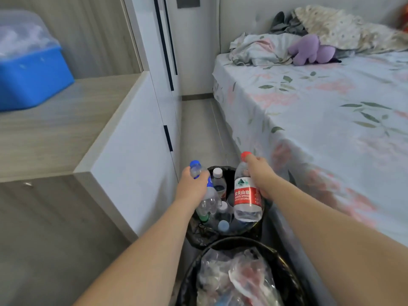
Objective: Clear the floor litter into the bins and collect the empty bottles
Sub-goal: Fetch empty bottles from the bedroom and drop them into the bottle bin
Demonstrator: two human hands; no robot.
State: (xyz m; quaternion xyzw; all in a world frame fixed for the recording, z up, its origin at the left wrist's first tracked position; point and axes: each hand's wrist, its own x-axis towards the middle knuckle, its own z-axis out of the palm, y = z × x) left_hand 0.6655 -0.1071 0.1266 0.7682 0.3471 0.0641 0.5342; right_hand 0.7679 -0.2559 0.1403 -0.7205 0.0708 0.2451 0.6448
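Down between the bed (309,111) and the white cabinet (132,164), both hands hold bottles over the far bin (260,230). Left hand (194,186) grips a blue-capped bottle (205,191), its fingers hidden behind it. Right hand (260,173) grips a red-labelled bottle (247,195) at the shoulder. Several bottles inside are partly hidden. The near bin (284,272), cut off below, holds crumpled plastic.
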